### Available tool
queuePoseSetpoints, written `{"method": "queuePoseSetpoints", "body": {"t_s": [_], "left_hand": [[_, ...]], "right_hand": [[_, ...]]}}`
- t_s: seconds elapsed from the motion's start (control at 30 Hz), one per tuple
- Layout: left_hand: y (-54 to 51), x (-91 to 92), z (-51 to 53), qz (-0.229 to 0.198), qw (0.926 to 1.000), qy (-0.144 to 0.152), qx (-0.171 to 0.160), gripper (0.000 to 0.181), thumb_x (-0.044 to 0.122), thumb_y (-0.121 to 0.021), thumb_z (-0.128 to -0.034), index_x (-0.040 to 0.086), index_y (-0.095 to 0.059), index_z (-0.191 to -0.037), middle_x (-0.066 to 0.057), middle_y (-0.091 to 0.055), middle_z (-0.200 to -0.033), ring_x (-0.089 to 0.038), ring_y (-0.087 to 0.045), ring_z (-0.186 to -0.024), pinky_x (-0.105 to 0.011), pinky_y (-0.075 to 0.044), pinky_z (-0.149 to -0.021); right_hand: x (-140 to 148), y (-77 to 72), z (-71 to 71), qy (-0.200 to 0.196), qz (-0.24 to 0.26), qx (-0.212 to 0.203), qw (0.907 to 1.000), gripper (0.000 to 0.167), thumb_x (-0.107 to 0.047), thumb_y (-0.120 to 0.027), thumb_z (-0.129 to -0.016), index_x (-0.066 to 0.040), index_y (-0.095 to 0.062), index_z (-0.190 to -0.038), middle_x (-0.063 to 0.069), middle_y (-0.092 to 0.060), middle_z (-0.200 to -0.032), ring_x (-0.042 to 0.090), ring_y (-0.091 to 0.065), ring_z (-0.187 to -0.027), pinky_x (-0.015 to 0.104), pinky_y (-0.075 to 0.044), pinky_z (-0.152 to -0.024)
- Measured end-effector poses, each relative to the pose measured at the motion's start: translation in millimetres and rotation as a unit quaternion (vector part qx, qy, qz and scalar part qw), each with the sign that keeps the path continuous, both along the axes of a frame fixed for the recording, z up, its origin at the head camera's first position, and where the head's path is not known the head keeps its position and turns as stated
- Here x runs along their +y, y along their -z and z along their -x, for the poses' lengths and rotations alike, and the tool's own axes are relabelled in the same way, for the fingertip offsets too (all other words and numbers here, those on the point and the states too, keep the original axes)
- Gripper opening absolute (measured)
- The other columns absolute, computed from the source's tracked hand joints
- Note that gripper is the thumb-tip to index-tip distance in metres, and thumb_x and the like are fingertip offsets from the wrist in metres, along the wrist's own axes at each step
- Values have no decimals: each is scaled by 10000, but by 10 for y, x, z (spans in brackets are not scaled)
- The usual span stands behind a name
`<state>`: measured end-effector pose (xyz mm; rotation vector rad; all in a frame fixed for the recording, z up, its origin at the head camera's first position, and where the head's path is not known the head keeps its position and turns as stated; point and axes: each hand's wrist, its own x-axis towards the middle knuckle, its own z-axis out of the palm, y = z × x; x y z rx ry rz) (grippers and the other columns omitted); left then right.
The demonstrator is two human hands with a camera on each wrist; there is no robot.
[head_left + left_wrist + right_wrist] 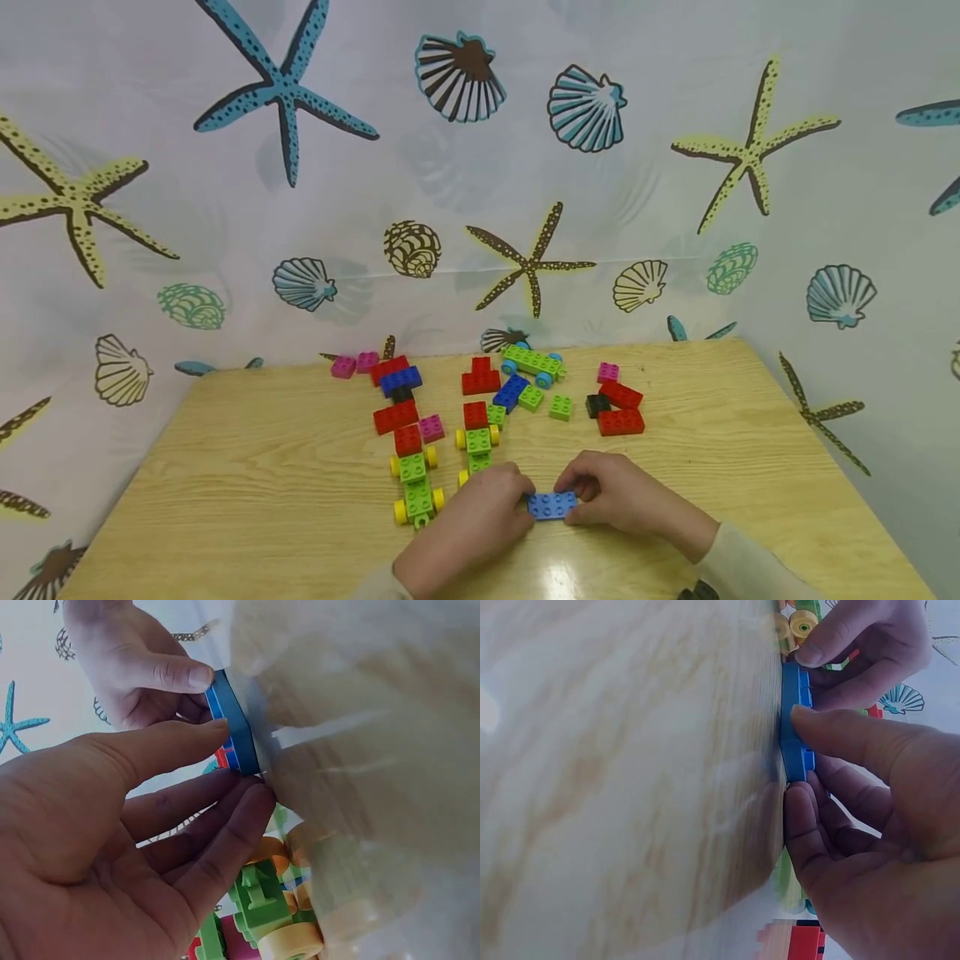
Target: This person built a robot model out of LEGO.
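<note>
Brick (552, 506), blue, on table (262, 492); left hand (486, 512), right hand (613, 493) each narrowly spread, pinching opposite ends.

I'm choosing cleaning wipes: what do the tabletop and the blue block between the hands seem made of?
Tabletop: wood or wood-look laminate, glossy, given its grain and bright reflection. Blue block: probably hard, smooth plastic, given its even colour and moulded-looking studs.
</note>
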<state>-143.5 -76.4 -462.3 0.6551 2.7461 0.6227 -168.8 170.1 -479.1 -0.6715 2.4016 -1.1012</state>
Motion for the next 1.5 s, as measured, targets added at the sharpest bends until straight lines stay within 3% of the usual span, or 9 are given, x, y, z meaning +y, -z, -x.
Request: {"method": "queuePoseSetpoints", "body": {"t_s": [0.27,0.5,0.63,0.77,0.93,1.03,1.13,1.27,1.5], "left_hand": [[14,-2,36,-76,9999,69,-103,219,183,-864,-969,76,-870,-1160,28,-753,-994,-46,-620,-871,-294,-615,-870],[22,5,18,-93,9999,26,-95,225,183,-864,-971,79,-864,-1171,31,-734,-989,-47,-599,-863,-277,-597,-848],[17,17,1,-69,9999,-9,-131,229,172,-857,-972,79,-857,-1181,24,-733,-1007,-53,-606,-870,-283,-603,-852],[13,22,-7,-41,9999,-57,-146,232,174,-859,-972,82,-856,-1185,23,-733,-1007,-52,-597,-858,-280,-600,-847],[12,25,1,-41,9999,-37,-99,231,178,-865,-970,82,-857,-1180,23,-737,-1004,-49,-594,-856,-280,-601,-850],[9,23,8,-34,9999,-42,-119,231,177,-862,-973,84,-856,-1184,27,-733,-1000,-49,-590,-852,-278,-596,-845],[6,18,13,-31,9999,-42,-110,226,172,-859,-972,83,-856,-1179,28,-731,-993,-49,-585,-845,-277,-593,-840],[5,12,21,-31,10000,-38,-68,222,165,-860,-970,77,-857,-1173,23,-734,-990,-50,-589,-844,-281,-597,-843],[5,5,36,-58,9999,-55,-108,234,169,-867,-970,74,-856,-1184,18,-745,-1008,-58,-591,-854,-290,-608,-866]], "right_hand": [[-11,-22,-33,128,55,-155,9998,272,-175,-925,-933,-124,-805,-1171,-16,-756,-1124,105,-671,-965,220,-584,-846],[43,113,18,33,22,70,10000,310,-304,-925,-944,-159,-806,-1191,-46,-761,-1111,59,-681,-949,233,-606,-846],[69,189,42,46,142,-21,9999,346,-351,-935,-931,-172,-806,-1197,-42,-759,-1112,64,-683,-958,235,-608,-854],[56,146,16,45,164,-34,9998,343,-342,-928,-938,-160,-804,-1202,-39,-754,-1107,62,-679,-958,219,-600,-849],[-4,2,-43,219,83,-164,9996,286,-200,-926,-934,-122,-802,-1180,-19,-747,-1092,114,-667,-962,219,-579,-835],[-7,21,-35,253,112,-170,9995,286,-191,-932,-926,-131,-805,-1175,-25,-752,-1094,107,-676,-963,235,-591,-841],[29,123,12,157,179,-55,9997,306,-268,-935,-931,-148,-807,-1182,-36,-759,-1099,74,-689,-952,250,-613,-845],[35,149,35,139,173,-8,9998,334,-330,-934,-933,-161,-807,-1191,-34,-759,-1106,66,-691,-956,244,-615,-851],[-41,-7,-27,326,30,-158,9993,281,-202,-937,-922,-133,-807,-1162,-17,-746,-1087,117,-670,-956,226,-583,-833]]}}
